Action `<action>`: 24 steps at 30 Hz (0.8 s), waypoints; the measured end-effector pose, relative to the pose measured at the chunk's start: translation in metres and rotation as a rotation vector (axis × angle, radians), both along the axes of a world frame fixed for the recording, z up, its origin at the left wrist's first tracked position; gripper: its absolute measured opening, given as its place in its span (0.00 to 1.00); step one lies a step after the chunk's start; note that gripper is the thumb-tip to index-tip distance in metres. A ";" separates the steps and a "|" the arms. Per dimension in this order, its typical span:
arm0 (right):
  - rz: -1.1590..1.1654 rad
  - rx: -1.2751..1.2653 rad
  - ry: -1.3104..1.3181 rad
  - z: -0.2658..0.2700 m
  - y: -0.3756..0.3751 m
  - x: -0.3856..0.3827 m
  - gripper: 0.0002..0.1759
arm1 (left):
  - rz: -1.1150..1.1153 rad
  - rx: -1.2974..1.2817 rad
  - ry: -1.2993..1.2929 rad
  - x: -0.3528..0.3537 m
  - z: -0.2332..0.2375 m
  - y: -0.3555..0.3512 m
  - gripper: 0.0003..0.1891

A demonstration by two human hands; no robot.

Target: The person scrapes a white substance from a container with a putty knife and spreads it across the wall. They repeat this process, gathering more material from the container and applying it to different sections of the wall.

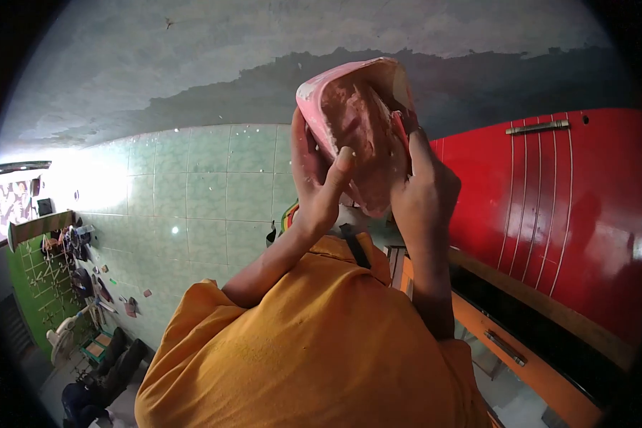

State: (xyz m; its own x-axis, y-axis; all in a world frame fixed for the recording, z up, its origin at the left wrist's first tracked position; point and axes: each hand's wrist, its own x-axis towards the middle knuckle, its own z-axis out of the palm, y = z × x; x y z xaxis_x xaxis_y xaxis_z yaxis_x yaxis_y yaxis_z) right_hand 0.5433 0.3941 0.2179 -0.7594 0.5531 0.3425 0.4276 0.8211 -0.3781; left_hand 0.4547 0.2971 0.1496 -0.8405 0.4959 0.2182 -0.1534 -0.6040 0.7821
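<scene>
In front of my chest, raised against the wall, is a pink hollow tub (314, 114) with a rough brownish-pink inside and white patches on its rim. My left hand (317, 185) is closed around its left side, with the thumb laid over the lower edge. At the right side, my right hand (428, 185) is closed on a narrow red tool (400, 128) that points into the tub. The working end of that tool cannot be made out. Small white flecks show to the left of the tub.
A red cabinet door (599, 214) with a metal handle stands to the right. Below it is an orange drawer front (549, 385) under a dark top. Pale green tiles (207, 192) cover the surface to the left, and a fan (63, 334) and clutter lie far left.
</scene>
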 end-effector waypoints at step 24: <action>0.083 0.033 -0.105 0.008 -0.012 -0.021 0.13 | 0.014 0.076 -0.237 -0.008 -0.025 -0.003 0.41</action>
State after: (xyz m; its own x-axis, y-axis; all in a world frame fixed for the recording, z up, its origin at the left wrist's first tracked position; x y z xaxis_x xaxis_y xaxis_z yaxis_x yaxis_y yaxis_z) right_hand 0.5227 0.3823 0.2255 -0.8349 0.4764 0.2758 0.3929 0.8666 -0.3075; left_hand 0.4470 0.2943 0.1246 -0.8794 0.4734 0.0506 -0.3181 -0.6633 0.6774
